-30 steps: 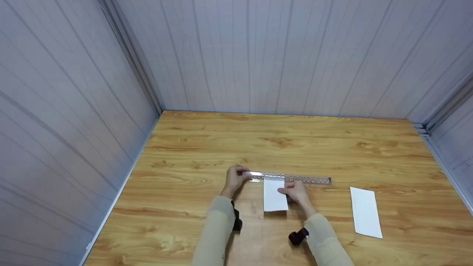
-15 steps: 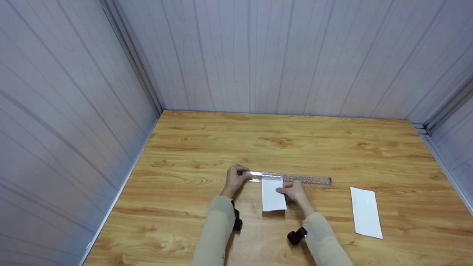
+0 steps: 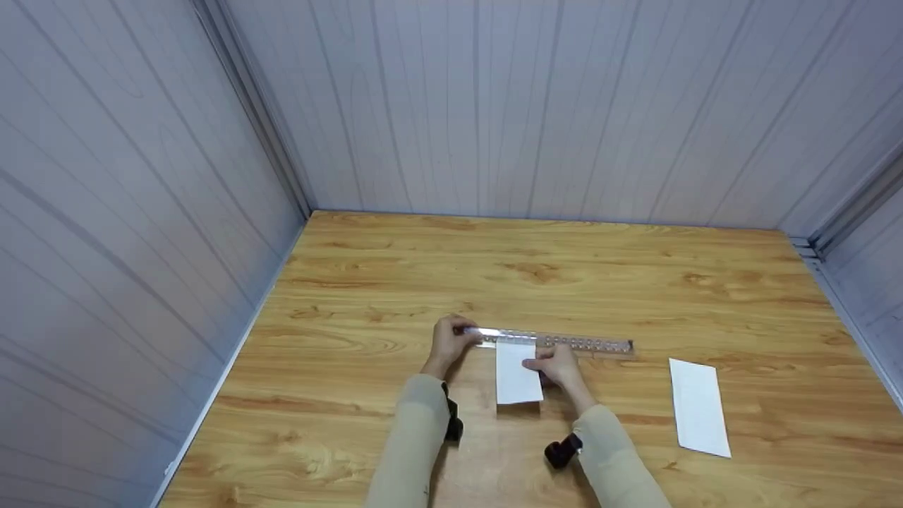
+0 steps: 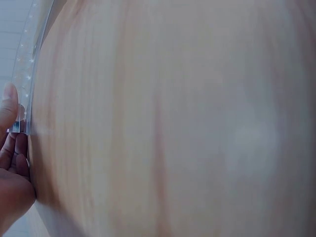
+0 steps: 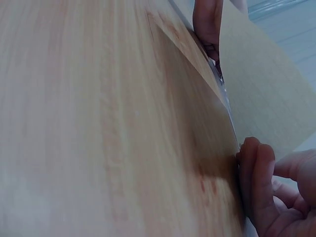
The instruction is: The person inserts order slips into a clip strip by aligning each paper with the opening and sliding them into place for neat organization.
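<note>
A clear plastic ruler [image 3: 592, 343] lies crosswise in the middle of the head view. My left hand [image 3: 449, 342] pinches its left end between thumb and fingers; the left wrist view shows the thumb [image 4: 8, 106] on the ruler's end. A white sheet of paper [image 3: 517, 377] meets the ruler with its far edge, and its near edge is lifted, casting a shadow. My right hand [image 3: 559, 367] pinches the sheet's right side, thumb on top. From the right wrist, the paper's underside [image 5: 261, 84] shows tilted off the table, above the right fingers [image 5: 261, 168].
Another white sheet of paper [image 3: 700, 408] lies flat on the wooden table [image 3: 395, 268] to the right. Pale panel walls [image 3: 451, 106] stand behind and at both sides. Each sleeve carries a black wrist camera [image 3: 562, 451].
The right hand and its sheet of paper have slid slightly left along the ruler. The left hand and the ruler stay in place.
</note>
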